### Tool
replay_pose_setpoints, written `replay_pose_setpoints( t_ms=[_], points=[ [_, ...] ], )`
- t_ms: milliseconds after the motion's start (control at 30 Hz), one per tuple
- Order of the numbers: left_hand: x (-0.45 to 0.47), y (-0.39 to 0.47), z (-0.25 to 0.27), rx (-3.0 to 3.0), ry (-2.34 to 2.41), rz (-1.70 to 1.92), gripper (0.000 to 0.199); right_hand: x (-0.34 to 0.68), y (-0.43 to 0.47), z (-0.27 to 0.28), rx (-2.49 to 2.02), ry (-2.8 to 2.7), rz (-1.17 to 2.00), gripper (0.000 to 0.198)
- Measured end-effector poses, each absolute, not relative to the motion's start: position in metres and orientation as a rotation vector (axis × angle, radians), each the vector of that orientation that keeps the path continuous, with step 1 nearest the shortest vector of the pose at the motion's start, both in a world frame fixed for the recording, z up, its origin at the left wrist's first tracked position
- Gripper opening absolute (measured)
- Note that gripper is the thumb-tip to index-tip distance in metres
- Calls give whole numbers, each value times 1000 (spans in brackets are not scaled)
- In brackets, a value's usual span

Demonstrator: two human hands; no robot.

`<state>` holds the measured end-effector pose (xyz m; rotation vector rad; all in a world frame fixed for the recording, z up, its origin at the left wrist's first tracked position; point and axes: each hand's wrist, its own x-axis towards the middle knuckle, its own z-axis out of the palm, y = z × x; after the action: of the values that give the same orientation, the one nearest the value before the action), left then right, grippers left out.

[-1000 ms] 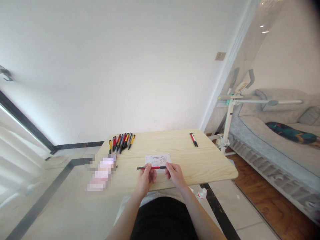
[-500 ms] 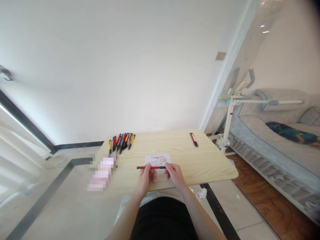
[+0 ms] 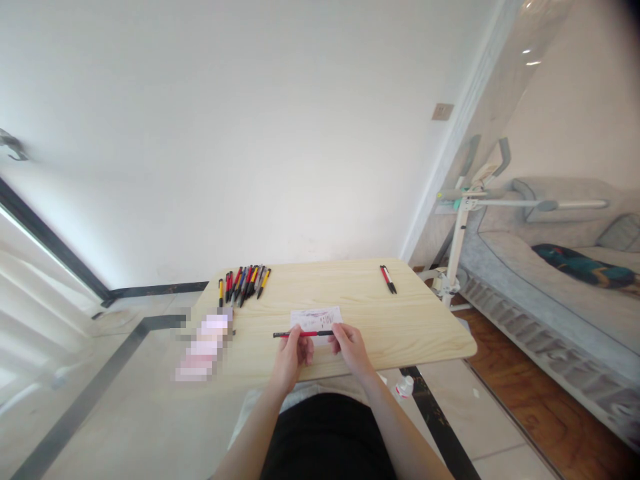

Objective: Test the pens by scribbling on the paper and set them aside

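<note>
A red and black pen [image 3: 309,333] lies level across both hands, above the near part of the table. My left hand [image 3: 293,353] pinches its red barrel between thumb and forefinger. My right hand [image 3: 349,345] is closed on the black end at the right. Under the pen, a sheet of paper [image 3: 315,317] with dark and reddish marks rests on the table; the hands hide part of its lower edge.
Several pens [image 3: 245,283] in yellow, red, black and blue lie at the back left of the wooden table [image 3: 400,327]. Two pens [image 3: 387,280] sit at the back right. A blurred pink item [image 3: 205,347] is at the left edge. A clear bottle [image 3: 405,387] stands below the table.
Both hands stay in place around the pen, with only a very slight shift of the right fingers. The pens on the table have not moved.
</note>
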<state>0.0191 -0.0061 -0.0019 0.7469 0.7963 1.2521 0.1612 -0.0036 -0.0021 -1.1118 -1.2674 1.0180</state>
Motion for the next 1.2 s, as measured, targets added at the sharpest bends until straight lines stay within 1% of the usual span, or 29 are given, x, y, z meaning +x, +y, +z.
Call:
replay_pose_setpoints(
  t_ms=[133,233,333,600,1200],
  points=[
    [19,-6,-2,733,791,1263,34,162,-4,-1,-1056,-1289,1011,36],
    [19,-6,-3,726,790,1261,34,162,-6,-1,-1004,-1244,1071,24],
    [19,-6,-3,730,797,1250,35,161,-6,-2,-963,-1198,1130,19],
    [19,-6,-4,738,799,1260,36,162,-5,-3,-967,-1239,1128,22],
    [18,-5,-3,733,775,1245,32,161,-2,-6,-1049,-1268,1072,30]
  ],
)
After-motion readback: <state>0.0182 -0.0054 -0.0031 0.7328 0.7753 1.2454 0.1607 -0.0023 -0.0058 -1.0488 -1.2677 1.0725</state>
